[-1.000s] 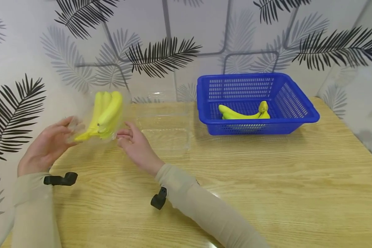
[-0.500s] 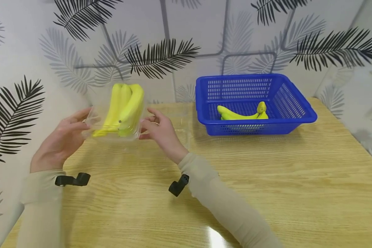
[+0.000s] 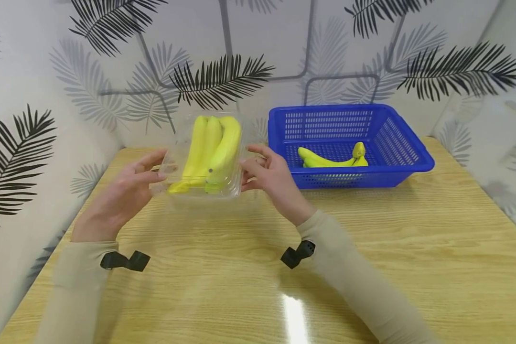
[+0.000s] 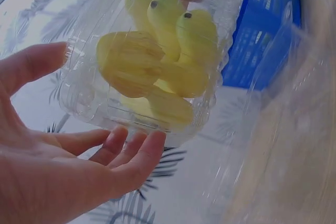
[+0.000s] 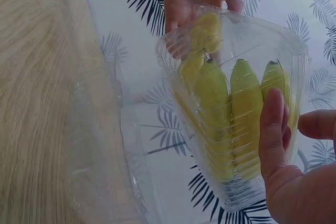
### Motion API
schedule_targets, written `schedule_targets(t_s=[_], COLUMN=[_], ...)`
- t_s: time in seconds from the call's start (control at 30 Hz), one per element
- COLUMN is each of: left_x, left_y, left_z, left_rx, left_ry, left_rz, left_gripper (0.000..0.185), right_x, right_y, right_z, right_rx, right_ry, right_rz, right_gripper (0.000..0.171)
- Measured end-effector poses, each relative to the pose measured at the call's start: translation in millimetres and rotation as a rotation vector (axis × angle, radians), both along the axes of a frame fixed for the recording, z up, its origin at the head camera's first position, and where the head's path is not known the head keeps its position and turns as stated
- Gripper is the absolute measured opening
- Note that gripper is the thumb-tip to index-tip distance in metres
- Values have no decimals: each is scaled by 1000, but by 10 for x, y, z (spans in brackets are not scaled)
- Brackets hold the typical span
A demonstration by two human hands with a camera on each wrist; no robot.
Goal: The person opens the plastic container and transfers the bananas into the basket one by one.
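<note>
Both hands hold a clear plastic clamshell box (image 3: 230, 193) above the table, its near end tipped downward. Inside lies a bunch of yellow bananas (image 3: 215, 148), stems toward the left hand, greenish ends toward the near side. My left hand (image 3: 126, 188) grips the box's left end, thumb on one side and fingers on the other, as the left wrist view shows. On the opposite side, my right hand (image 3: 275, 179) pinches the box edge; part of its fingers is hidden behind the plastic in the head view.
A blue slotted basket (image 3: 357, 169) stands at the back right, just beyond the right hand, with another bunch of bananas (image 3: 327, 157) in it. A second clear plastic box (image 5: 100, 145) lies on the wooden table (image 3: 223, 277). A leaf-patterned wall closes off the back.
Both hands have carried the box of bananas from the left toward the middle of the table, close to the basket. The basket and its bananas have stayed in place.
</note>
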State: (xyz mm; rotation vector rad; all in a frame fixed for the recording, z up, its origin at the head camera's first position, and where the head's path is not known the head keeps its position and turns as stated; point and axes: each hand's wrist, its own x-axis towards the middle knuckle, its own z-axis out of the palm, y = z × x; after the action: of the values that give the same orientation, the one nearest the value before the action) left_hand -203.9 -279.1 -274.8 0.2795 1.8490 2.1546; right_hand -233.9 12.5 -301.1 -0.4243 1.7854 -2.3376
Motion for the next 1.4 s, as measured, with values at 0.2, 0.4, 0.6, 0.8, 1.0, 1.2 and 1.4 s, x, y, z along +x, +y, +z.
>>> schedule_targets(t_s=[0.2,0.4,0.6,0.8,1.0,1.2,1.4], left_x=[60,193,292,336,388,428,448], left_y=[288,539,772,911,1008,1089,1141], left_z=[41,25,-6,-56,-107,-150,-222], left_rx=[1,-40,-84,-84,-71,-53,-52], left_ry=[-10,-7,19,-12,-21,-48,-90], left_rz=[-31,-21,-48,-58,-65,-112,-172], left_gripper=[56,54,55,57,60,70,72], right_x=[31,89,210,269,316,349,334], right_y=[348,733,1152,1372,1528,1672,1781], right_z=[58,84,108,189,214,270,279], right_rx=[33,139,244,322,397,521,611], right_ry=[9,-7,-53,-79,-99,-62,-79], right_rz=[-44,-53,12,69,118,172,290], right_gripper=[37,30,36,43,46,56,70])
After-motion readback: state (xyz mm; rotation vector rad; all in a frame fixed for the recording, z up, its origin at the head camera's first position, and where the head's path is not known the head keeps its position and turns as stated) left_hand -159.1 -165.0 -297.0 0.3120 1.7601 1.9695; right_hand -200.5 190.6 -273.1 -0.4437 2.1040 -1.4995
